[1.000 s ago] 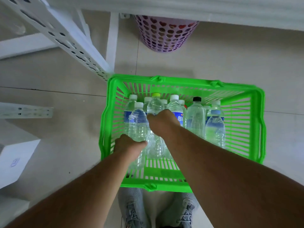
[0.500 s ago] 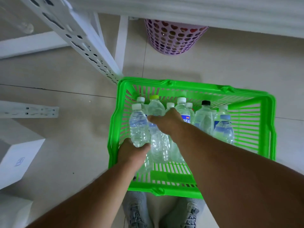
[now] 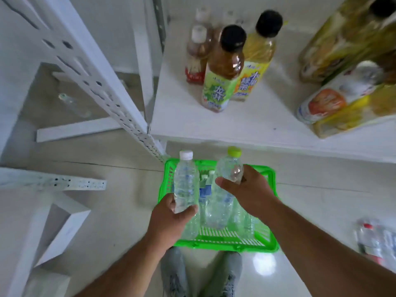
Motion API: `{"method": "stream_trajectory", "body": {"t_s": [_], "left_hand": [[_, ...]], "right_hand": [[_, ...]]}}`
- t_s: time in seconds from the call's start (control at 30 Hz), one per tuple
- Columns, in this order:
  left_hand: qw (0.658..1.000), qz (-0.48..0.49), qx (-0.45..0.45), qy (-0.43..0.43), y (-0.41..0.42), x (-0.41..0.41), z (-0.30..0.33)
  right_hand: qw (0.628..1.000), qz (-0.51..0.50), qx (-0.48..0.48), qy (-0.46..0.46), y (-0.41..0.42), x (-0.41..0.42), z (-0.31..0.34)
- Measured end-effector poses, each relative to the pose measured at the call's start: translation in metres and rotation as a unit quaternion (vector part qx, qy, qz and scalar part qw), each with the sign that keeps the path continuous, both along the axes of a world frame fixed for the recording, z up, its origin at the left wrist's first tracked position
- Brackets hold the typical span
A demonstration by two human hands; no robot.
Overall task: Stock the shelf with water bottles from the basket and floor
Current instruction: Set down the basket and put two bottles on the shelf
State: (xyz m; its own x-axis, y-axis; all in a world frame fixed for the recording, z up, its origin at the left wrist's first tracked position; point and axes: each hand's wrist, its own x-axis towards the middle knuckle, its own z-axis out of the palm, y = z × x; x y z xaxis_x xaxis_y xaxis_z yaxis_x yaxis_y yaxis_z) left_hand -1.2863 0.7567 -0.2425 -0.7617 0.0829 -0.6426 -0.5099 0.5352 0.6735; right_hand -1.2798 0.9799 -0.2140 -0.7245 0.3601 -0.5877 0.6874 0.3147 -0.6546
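Holding two bottles: white-capped bottle [image 3: 185, 183], green-capped bottle [image 3: 230, 168].

White-capped bottle [image 3: 185, 182] lifted clear of the green basket [image 3: 270, 213] by the left hand [image 3: 169, 221], green-capped bottle [image 3: 230, 168] raised by the right hand [image 3: 246, 190], shelf [image 3: 235, 125] brought into view.
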Motion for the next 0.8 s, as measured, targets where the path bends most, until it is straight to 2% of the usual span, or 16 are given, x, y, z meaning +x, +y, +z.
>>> {"method": "stream_trajectory", "body": {"t_s": [0.2, 0.43, 0.6, 0.8], "left_hand": [[0.996, -0.038, 0.044, 0.068, 0.002, 0.009, 0.166], [0.984, -0.04, 0.065, 0.163, -0.003, 0.062, 0.337], [0.973, -0.042, 0.099, 0.206, 0.003, 0.097, 0.437], [0.956, -0.033, 0.11, 0.272, 0.022, 0.118, 0.531]], "right_hand": [[0.996, 0.007, 0.025, 0.08, 0.008, 0.036, 0.176], [0.982, 0.018, 0.016, 0.19, 0.015, 0.095, 0.355], [0.955, 0.031, 0.034, 0.293, 0.02, 0.131, 0.474], [0.93, 0.021, 0.058, 0.363, 0.03, 0.156, 0.571]]}}
